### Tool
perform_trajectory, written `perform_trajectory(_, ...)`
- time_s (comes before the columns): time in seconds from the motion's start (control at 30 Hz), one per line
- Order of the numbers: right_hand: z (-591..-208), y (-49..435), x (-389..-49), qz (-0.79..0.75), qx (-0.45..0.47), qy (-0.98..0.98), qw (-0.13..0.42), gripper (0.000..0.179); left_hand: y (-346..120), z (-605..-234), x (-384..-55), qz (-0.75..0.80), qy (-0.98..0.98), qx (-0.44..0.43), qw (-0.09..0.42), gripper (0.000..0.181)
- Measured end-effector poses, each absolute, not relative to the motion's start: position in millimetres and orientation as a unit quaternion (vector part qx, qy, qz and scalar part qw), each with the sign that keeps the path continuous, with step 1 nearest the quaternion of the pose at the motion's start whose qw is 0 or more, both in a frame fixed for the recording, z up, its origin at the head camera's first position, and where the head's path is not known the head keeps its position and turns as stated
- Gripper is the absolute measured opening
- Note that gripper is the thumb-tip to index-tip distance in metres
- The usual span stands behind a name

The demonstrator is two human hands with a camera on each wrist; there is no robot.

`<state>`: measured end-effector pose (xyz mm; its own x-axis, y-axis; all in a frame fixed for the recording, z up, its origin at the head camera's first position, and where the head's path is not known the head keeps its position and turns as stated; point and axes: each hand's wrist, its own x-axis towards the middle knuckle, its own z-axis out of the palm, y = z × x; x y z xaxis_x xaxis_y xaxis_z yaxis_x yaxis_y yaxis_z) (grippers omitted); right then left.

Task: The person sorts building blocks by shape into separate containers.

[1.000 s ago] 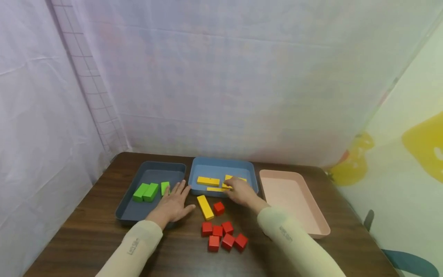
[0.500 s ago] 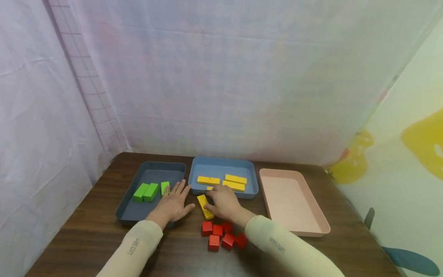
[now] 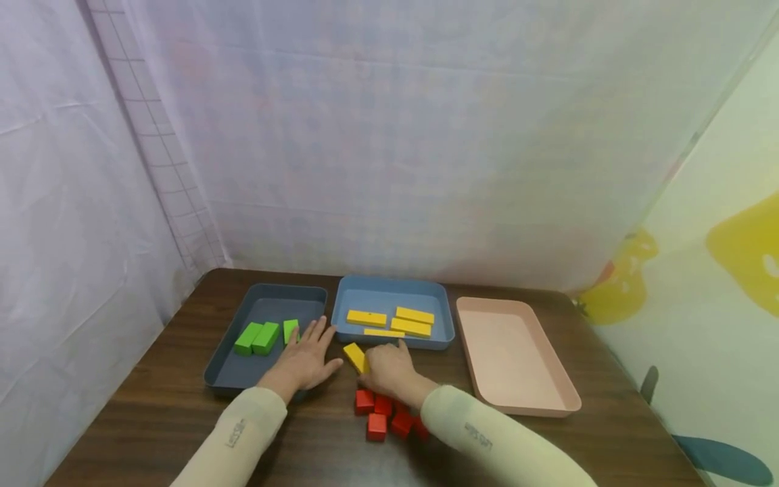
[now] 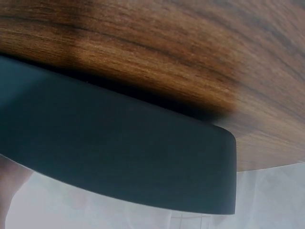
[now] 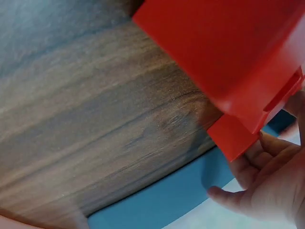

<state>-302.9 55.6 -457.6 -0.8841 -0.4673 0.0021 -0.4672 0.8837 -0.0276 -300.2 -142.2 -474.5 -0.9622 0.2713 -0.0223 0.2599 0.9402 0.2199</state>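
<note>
In the head view my left hand (image 3: 304, 358) lies with straight, spread fingers over the right side of the dark tray (image 3: 234, 358), its fingertips by a green block (image 3: 291, 329). My right hand (image 3: 389, 368) grips the near end of a yellow block (image 3: 355, 357) on the table, its thumb and fingertips partly hidden. Under and in front of that hand several red cubes (image 3: 376, 427) cluster, some covered by the hand and sleeve. The right wrist view shows a large red cube (image 5: 228, 43) close up, with the fingers behind a smaller red cube (image 5: 232, 137).
A light blue tray (image 3: 447, 341) at the back holds several yellow blocks (image 3: 415, 315). On the right stands a pink tray (image 3: 517, 352). More green blocks (image 3: 264, 338) lie in the dark tray. The wooden table (image 3: 152, 365) meets a pale curtain (image 3: 389, 169) behind.
My right hand has come from the light blue tray toward me and left, onto the yellow block, which has turned and shifted slightly. The left hand has stayed in place.
</note>
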Motion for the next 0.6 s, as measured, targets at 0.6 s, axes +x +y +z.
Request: perform_trajectory(0.6,-414.7,122.7,-345.9,-0.13,-0.243,0.954,-0.116,0.034,-141.7,-473.3,-300.0,0.109,0.985,0.134,0.028,0.075)
